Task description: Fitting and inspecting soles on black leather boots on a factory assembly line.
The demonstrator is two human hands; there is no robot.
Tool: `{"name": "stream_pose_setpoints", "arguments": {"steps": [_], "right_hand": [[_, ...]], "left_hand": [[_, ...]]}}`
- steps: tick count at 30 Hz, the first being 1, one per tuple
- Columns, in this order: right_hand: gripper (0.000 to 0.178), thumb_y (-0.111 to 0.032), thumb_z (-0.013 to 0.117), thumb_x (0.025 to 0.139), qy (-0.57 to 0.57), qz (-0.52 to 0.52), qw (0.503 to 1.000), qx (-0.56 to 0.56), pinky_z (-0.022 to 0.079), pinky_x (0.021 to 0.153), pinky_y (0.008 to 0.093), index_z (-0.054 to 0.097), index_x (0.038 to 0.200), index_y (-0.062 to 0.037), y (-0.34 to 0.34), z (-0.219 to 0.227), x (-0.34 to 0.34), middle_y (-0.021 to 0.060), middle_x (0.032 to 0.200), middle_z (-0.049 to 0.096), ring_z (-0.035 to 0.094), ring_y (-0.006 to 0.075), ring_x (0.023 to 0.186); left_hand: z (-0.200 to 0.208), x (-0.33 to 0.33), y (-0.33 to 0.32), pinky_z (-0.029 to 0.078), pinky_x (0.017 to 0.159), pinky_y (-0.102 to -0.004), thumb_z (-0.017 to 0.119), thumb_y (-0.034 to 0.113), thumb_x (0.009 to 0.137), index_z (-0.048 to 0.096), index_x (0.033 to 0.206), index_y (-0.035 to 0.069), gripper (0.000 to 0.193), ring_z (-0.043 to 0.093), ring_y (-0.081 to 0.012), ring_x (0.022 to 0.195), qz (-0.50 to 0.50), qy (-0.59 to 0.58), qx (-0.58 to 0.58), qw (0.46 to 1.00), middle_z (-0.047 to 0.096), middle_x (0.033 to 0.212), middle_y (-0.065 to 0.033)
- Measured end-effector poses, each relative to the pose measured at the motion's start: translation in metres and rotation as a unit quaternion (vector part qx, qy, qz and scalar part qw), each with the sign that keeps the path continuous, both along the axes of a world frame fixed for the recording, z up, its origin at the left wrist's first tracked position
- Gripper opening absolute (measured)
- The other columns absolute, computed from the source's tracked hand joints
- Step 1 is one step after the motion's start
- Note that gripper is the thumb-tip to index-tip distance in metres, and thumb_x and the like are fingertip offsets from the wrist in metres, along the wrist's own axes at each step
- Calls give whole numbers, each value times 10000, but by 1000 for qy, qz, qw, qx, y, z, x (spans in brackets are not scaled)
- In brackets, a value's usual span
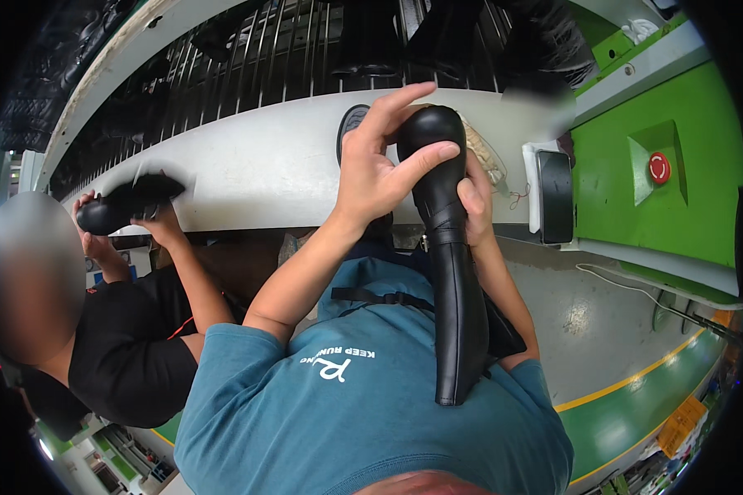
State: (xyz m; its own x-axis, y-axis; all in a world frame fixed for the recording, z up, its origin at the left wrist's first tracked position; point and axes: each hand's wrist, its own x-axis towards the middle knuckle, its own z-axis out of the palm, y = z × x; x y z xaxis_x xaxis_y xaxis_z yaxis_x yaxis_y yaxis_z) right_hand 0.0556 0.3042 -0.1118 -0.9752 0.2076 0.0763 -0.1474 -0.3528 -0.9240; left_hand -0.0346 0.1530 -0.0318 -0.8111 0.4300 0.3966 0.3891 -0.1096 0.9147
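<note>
A black leather boot lies along the front of my body, its rounded toe pointing away from me and its shaft against my shirt. My left hand grips the toe from the left, with the thumb across its top and one finger stretched past it. Closed round the boot's right side near the ankle is my right hand; its fingers are partly hidden behind the boot. Just left of my left hand, a dark ridged sole shows on the white bench. Another black piece shows beside the shaft, partly covered.
At my left a co-worker handles a black shoe over the bench. Beyond the bench, more black boots stand on a metal rack. On the right are a beige item, a phone and a green machine with a red button.
</note>
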Motion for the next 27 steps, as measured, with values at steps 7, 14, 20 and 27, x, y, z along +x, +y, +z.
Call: {"name": "stream_pose_setpoints", "arguments": {"steps": [7, 14, 20, 27], "right_hand": [[785, -609, 696, 945, 15, 17, 1000, -6, 580, 808, 293, 591, 1373, 41, -4, 5, -4, 125, 1148, 699, 708, 157, 949], [904, -727, 566, 1011, -69, 51, 994, -61, 608, 819, 305, 523, 1551, -3, -8, 2, -6, 149, 1190, 731, 762, 201, 982], [803, -639, 425, 1095, -204, 39, 959, -192, 621, 831, 445, 608, 1472, 46, 22, -19, -14, 272, 1120, 769, 768, 343, 906], [824, -664, 316, 1123, -150, 120, 953, -234, 596, 773, 490, 634, 1371, 54, 20, 19, -21, 318, 1078, 732, 728, 427, 845]], "left_hand": [[-9, -4, -5, 630, 988, -349, 937, 74, 913, 725, 1399, -8, 537, 787, -215, 1140, 53, 88, -21, 994, 803, 1244, -142], [-7, -16, -7, 623, 1019, -350, 938, 110, 911, 738, 1359, -22, 508, 791, -200, 1117, 24, -25, 1, 999, 816, 1190, -126], [-37, -45, -45, 492, 1225, -506, 852, 415, 991, 631, 1491, -39, 710, 609, -448, 1467, 158, 96, -179, 966, 629, 1544, -326], [-102, -53, -68, 354, 1335, -529, 858, 315, 948, 623, 1395, -57, 627, 422, -542, 1587, 245, 177, -339, 891, 445, 1676, -384]]}}
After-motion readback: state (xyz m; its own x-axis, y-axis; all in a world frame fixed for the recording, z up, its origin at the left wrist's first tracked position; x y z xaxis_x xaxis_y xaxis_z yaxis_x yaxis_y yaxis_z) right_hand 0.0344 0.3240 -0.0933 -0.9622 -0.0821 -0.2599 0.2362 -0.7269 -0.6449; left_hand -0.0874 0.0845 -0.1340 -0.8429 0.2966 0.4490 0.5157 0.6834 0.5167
